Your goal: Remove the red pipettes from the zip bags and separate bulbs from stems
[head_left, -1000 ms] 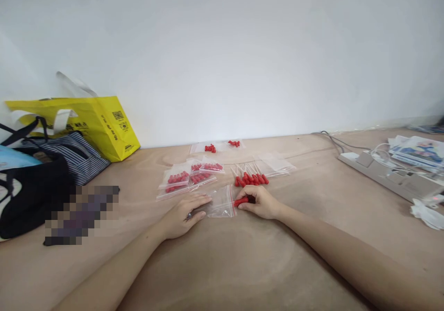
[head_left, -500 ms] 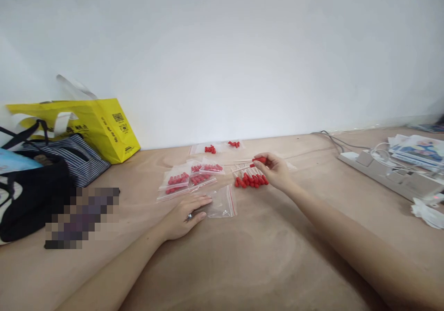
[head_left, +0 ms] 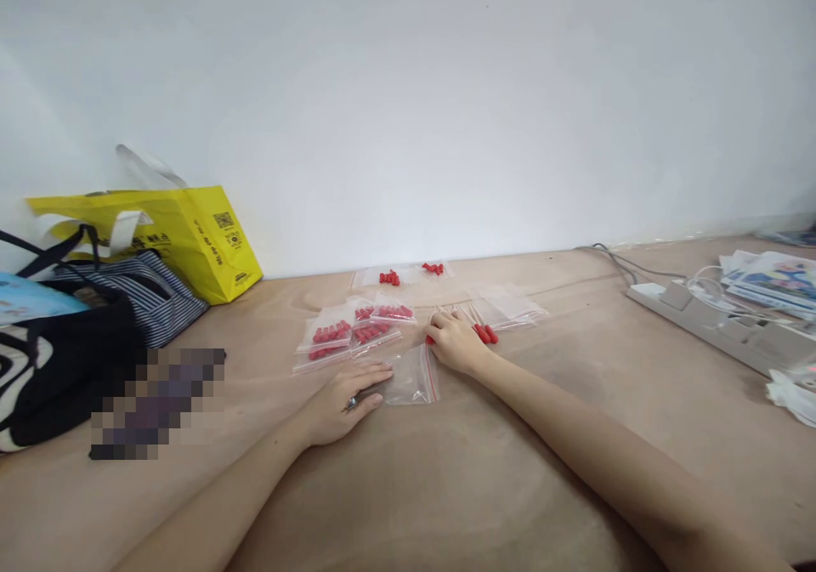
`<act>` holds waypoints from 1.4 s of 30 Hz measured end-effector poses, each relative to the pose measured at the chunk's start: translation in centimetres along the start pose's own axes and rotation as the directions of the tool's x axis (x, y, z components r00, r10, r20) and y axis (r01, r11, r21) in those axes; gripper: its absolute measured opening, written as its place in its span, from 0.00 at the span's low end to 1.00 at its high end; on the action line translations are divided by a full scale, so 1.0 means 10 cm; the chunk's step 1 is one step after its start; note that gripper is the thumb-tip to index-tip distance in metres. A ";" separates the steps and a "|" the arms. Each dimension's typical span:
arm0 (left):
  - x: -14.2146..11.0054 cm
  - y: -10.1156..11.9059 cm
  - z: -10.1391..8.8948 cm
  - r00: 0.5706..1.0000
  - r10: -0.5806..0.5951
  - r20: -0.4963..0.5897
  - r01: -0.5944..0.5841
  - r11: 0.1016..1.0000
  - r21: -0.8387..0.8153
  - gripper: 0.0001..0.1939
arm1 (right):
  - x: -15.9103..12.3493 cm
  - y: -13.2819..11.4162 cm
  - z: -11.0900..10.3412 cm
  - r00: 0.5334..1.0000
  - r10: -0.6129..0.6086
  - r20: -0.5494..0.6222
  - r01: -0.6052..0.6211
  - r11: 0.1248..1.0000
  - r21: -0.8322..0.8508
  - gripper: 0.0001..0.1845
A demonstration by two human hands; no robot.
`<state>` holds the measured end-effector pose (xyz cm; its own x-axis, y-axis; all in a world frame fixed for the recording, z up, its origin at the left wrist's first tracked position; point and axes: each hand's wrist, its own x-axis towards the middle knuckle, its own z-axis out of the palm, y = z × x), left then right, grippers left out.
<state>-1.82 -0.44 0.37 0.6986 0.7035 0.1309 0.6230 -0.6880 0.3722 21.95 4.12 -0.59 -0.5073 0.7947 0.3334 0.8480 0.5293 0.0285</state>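
Red pieces (head_left: pixel 485 333) at the right hand (head_left: pixel 454 344); clear bag (head_left: pixel 411 376), red strip; yellow bag (head_left: pixel 191 236) at 9 o'clock; striped navy-white bag (head_left: pixel 150 293); tan table (head_left: pixel 446 487).

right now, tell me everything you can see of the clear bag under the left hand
The clear bag is a small, thin, see-through plastic pouch with a red zip strip along its right edge. It lies flat on the tan table and looks empty, though glare makes that hard to confirm. The left hand rests palm down with its fingertips on the bag's left part. The right hand sits just beyond its top right corner, over the loose red-tipped sticks; whether it touches the bag cannot be told.
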 end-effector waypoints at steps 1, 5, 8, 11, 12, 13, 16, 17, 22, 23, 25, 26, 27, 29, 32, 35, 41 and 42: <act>0.00 0.00 0.00 1.000 -0.001 -0.002 0.001 1.000 -0.001 0.19 | 0.01 0.00 0.00 1.000 0.010 0.001 -0.010 1.000 0.001 0.11; -0.01 -0.02 0.02 1.000 -0.007 -0.004 0.007 1.000 -0.001 0.19 | -0.02 0.02 -0.04 0.999 0.040 0.013 -0.040 0.998 0.044 0.14; -0.01 -0.03 0.02 1.000 -0.005 0.004 0.005 1.000 0.008 0.19 | -0.11 0.06 -0.09 0.999 0.046 0.000 -0.046 0.992 0.117 0.17; -0.01 -0.03 0.02 1.000 0.004 -0.001 -0.004 1.000 0.012 0.19 | -0.22 0.14 -0.10 0.996 0.072 -0.048 -0.062 0.981 0.183 0.17; -0.01 -0.04 0.03 1.000 0.007 -0.004 -0.007 1.000 0.012 0.19 | -0.25 0.16 -0.10 0.995 0.082 -0.065 -0.068 0.978 0.199 0.17; -0.01 -0.04 0.03 1.000 0.010 -0.006 -0.009 1.000 0.013 0.19 | -0.28 0.18 -0.08 0.992 0.092 -0.081 -0.073 0.975 0.210 0.17; -0.01 -0.04 0.03 1.000 0.010 0.000 -0.010 1.000 0.012 0.19 | -0.30 0.22 -0.03 0.986 0.119 -0.118 -0.086 0.963 0.257 0.15; -0.01 -0.03 0.03 1.000 0.007 0.003 -0.007 1.000 0.011 0.19 | -0.30 0.22 -0.02 0.984 0.123 -0.127 -0.083 0.955 0.283 0.14; -0.01 -0.02 0.02 1.000 0.001 -0.007 -0.001 1.000 0.008 0.19 | -0.26 0.20 0.04 0.984 0.070 -0.161 -0.009 0.935 0.356 0.10; -0.01 -0.02 0.02 1.000 0.002 -0.008 -0.002 1.000 0.007 0.19 | -0.25 0.20 0.05 0.985 0.060 -0.164 0.003 0.934 0.357 0.09; 0.00 -0.02 0.02 1.000 0.002 -0.005 -0.002 1.000 0.008 0.19 | -0.25 0.20 0.06 0.985 0.045 -0.165 0.018 0.932 0.362 0.08; 0.00 -0.02 0.02 1.000 0.001 -0.003 -0.001 1.000 0.009 0.19 | -0.25 0.20 0.06 0.985 0.044 -0.168 0.020 0.931 0.365 0.08; 0.00 -0.02 0.02 1.000 0.001 -0.001 -0.001 1.000 0.011 0.19 | -0.25 0.20 0.05 0.983 0.050 -0.178 0.019 0.931 0.365 0.09; 0.00 -0.02 0.02 1.000 0.002 -0.001 -0.002 1.000 0.016 0.19 | -0.26 0.17 0.02 0.974 0.065 -0.217 0.019 0.931 0.364 0.11; -0.01 -0.01 0.03 1.000 0.006 -0.010 -0.006 1.000 0.028 0.19 | -0.29 0.05 -0.08 0.967 0.068 -0.247 0.047 0.901 0.432 0.13; -0.02 -0.01 0.04 1.000 0.010 -0.029 -0.009 0.999 0.037 0.19 | -0.34 -0.14 -0.14 0.971 0.161 -0.177 -0.047 0.854 0.518 0.17; -0.02 -0.02 0.05 0.999 0.046 -0.024 -0.045 0.999 0.027 0.22 | -0.40 -0.43 -0.05 0.933 0.359 -0.040 -0.285 0.800 0.528 0.11; -0.03 -0.03 0.04 0.998 0.056 -0.020 -0.055 0.998 0.030 0.22 | -0.40 -0.44 -0.03 0.926 0.373 -0.052 -0.284 0.782 0.555 0.10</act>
<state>-2.02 -0.52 -0.17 0.7248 0.6676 0.1700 0.5938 -0.7305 0.3372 20.31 -1.45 -1.76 -0.1451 0.9182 0.3685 0.7219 0.3529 -0.5952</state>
